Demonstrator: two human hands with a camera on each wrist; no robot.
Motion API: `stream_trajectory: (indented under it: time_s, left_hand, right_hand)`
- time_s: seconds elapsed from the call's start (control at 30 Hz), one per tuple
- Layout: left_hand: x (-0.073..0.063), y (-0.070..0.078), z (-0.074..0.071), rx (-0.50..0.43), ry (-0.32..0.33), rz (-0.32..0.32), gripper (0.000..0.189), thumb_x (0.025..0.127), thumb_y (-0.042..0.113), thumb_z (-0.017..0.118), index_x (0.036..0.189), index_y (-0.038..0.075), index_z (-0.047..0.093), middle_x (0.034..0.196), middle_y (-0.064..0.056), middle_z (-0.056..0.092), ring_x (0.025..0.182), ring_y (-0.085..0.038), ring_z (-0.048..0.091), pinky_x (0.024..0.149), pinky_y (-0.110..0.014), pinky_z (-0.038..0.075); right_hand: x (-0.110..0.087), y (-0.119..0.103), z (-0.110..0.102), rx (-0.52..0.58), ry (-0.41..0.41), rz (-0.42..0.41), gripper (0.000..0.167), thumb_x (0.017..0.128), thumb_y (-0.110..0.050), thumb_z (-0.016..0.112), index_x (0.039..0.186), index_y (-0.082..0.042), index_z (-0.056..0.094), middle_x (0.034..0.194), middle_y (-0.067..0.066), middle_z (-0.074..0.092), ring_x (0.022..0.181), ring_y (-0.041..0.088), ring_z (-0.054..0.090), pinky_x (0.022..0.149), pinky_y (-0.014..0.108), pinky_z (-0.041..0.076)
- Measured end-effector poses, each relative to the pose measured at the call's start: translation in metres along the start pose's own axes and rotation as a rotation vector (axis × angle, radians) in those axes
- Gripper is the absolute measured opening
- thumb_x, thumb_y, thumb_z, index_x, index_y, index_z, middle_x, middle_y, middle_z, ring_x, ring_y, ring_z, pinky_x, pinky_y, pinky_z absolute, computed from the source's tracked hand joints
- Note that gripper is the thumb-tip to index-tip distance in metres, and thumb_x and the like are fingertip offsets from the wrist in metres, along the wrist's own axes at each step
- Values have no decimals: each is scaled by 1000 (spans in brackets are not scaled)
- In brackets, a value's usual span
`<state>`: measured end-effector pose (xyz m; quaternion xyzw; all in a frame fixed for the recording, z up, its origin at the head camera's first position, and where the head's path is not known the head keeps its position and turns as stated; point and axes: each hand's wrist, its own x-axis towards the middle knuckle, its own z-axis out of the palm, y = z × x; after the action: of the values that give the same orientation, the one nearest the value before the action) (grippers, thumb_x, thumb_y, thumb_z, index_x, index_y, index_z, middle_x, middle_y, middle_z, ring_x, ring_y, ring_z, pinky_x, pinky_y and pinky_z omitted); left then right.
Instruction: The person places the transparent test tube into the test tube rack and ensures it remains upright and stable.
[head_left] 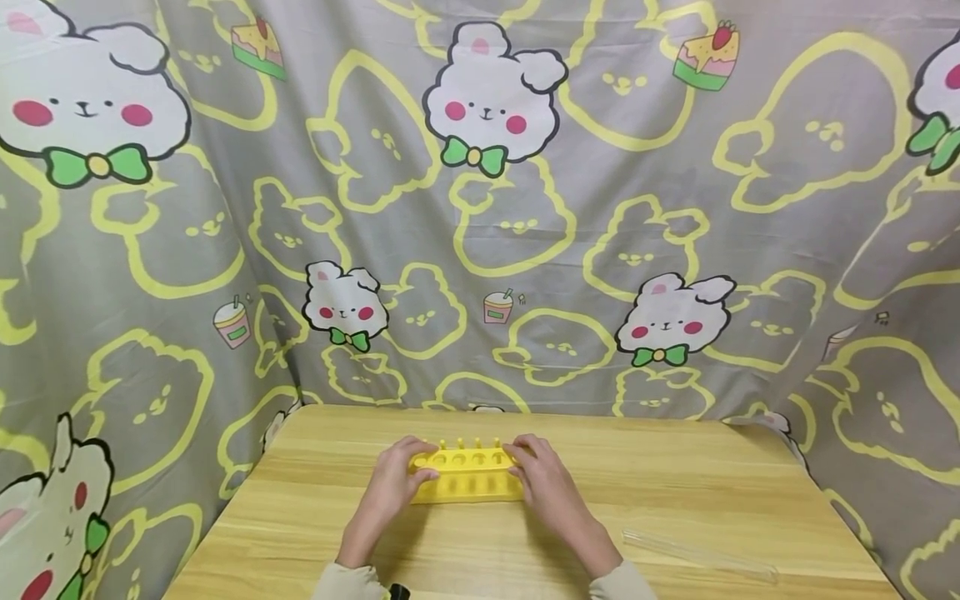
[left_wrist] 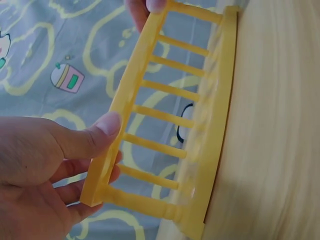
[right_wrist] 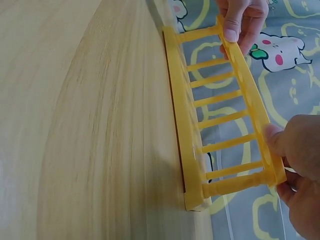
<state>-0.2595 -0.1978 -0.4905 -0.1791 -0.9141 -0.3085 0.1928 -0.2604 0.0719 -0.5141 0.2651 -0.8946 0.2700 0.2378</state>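
Note:
A yellow plastic test tube rack stands upright on the table, with a row of round holes in its top board and a row of pegs along the back. At its left end my left hand grips the top board, thumb on the near edge. The right hand grips the same board at the right end. In the left wrist view the rack shows its lower board against the tabletop, with thin posts between the boards. From the right wrist view, both hands hold the upper board of the rack.
To the right of the rack, a clear, slender glass tube lies slantwise on the wooden table. A grey curtain with cartoon bunnies hangs behind the table and along both sides.

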Motion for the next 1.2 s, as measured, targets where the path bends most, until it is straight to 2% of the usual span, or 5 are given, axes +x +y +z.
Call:
stream_trajectory:
  time_s: [0.27, 0.57, 0.8, 0.97, 1.2]
  left_hand:
    - [5, 8, 5, 6, -62, 17, 36, 77, 3, 86, 111, -2, 76, 106, -13, 71, 100, -33, 69, 89, -46, 59]
    - [10, 16, 7, -25, -127, 39, 35, 81, -1, 82, 115, -4, 74, 112, -17, 71, 105, -37, 68, 93, -52, 57]
    - [16, 20, 10, -39, -178, 32, 36, 83, -4, 80, 118, -5, 73, 113, -18, 67, 106, -38, 65, 91, -53, 57]
    - [17, 21, 19, -72, -178, 41, 36, 85, -2, 79, 121, -3, 72, 114, -15, 67, 106, -35, 65, 92, -50, 58]
    - [19, 23, 27, -103, -134, 75, 36, 84, 0, 81, 118, -2, 73, 114, -13, 70, 108, -34, 67, 93, -48, 58]
  right_hand:
    - [-5, 6, -9, 11, 4, 25, 34, 92, -4, 76, 126, -5, 72, 120, 5, 63, 112, 22, 59, 98, 38, 56]
    - [-13, 13, -14, -13, 31, 38, 34, 91, -4, 77, 125, -5, 72, 119, 4, 63, 112, 21, 59, 97, 38, 56]
    - [-16, 19, -20, 14, -8, 90, 34, 94, -5, 74, 128, -6, 71, 122, 2, 62, 115, 20, 58, 101, 37, 54]
    - [-19, 23, -27, 27, -11, 117, 35, 94, -5, 74, 128, -6, 71, 124, 4, 63, 116, 21, 58, 102, 40, 54]
    - [-24, 29, -33, 20, 0, 121, 34, 94, -4, 74, 127, -6, 71, 123, 4, 62, 115, 21, 58, 98, 39, 56]
